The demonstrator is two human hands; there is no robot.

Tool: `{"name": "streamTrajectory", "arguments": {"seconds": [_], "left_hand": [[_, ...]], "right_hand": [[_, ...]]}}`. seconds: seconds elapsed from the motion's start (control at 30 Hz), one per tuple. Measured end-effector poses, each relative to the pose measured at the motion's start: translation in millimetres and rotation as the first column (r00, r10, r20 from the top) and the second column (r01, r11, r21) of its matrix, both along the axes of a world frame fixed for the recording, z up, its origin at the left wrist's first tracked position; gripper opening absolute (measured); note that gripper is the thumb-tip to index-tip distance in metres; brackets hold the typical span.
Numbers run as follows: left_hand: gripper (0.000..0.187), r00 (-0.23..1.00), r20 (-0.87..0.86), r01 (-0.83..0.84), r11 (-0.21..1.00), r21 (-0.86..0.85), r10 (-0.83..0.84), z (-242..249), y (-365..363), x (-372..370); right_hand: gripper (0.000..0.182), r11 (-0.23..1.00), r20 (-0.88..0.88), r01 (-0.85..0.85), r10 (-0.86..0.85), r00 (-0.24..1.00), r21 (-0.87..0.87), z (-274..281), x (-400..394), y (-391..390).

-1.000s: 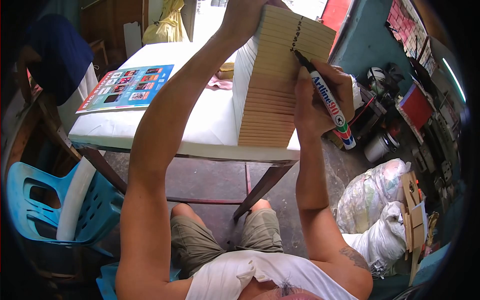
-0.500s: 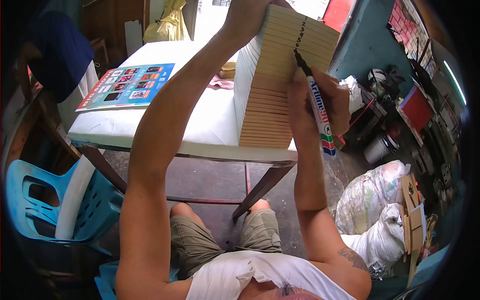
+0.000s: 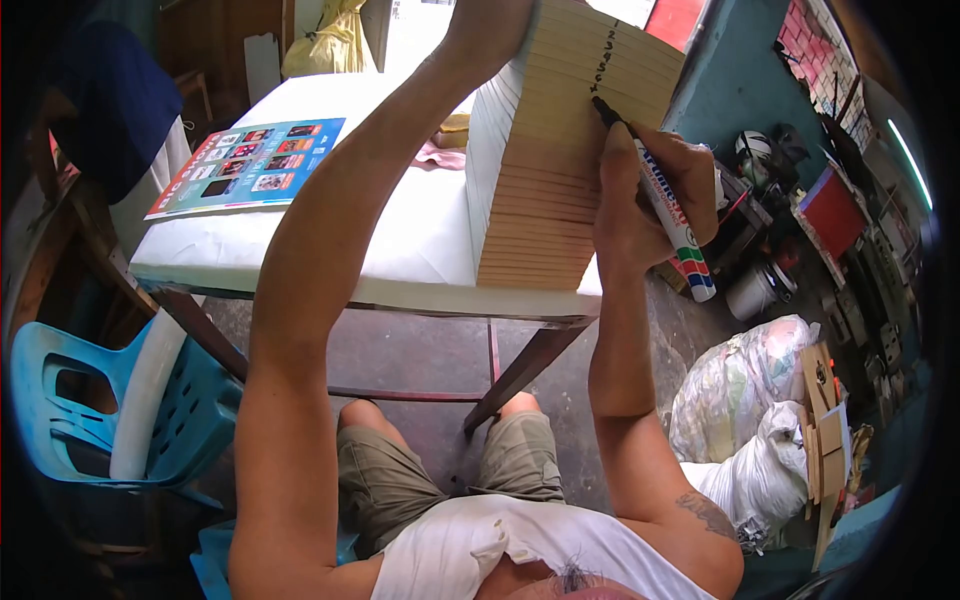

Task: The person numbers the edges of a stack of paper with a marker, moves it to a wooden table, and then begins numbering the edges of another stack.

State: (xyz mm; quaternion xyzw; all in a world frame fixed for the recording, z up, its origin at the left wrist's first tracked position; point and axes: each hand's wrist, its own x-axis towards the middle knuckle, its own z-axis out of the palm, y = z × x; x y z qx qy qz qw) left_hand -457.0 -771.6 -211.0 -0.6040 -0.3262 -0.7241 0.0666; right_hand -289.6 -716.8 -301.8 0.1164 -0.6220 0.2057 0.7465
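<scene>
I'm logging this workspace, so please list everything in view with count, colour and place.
table: 1, white top, ahead
layered block: 1, tan, table's right end
numerals: several, black, on the block
marker: 1, mostly white, aimed at the block
printed sheet: 1, blue and red, table's left
cloth: 1, pink, left of the block
chair: 1, light blue, left
tube: 1, white, against the chair
hanging bag: 1, yellow, top left
clear bag: 1, multicoloured contents, right
sack: 1, white, lower right
bucket: 1, white, right
other clutter: uncountable, mixed, far right
shorts: 1 pair, olive, below
left hand: 1, bare, at the block
right hand: 1, bare, around the marker
</scene>
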Motion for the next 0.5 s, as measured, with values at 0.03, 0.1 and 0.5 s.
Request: {"name": "streamTrajectory", "arguments": {"seconds": [0.03, 0.1, 0.5], "left_hand": [[0.033, 1.0, 0.01, 0.01, 1.0, -0.004, -0.01, -0.3, 0.1, 0.3], [0.033, 1.0, 0.015, 0.011, 1.0, -0.003, -0.011, -0.4, 0.3, 0.8], [0.032, 1.0, -0.002, -0.031, 1.0, 0.004, 0.031, -0.1, -0.7, 0.6]], "right_hand": [[0.013, 1.0, 0.001, -0.003, 0.003, 1.0, -0.018, -0.1, -0.5, -0.7], [0.013, 1.0, -0.005, 0.028, -0.028, 1.0, -0.007, 0.6, -1.5, -0.7], [0.013, 0.999, 0.001, 0.035, -0.035, 0.999, 0.026, -0.6, -2.1, 0.5]]}}
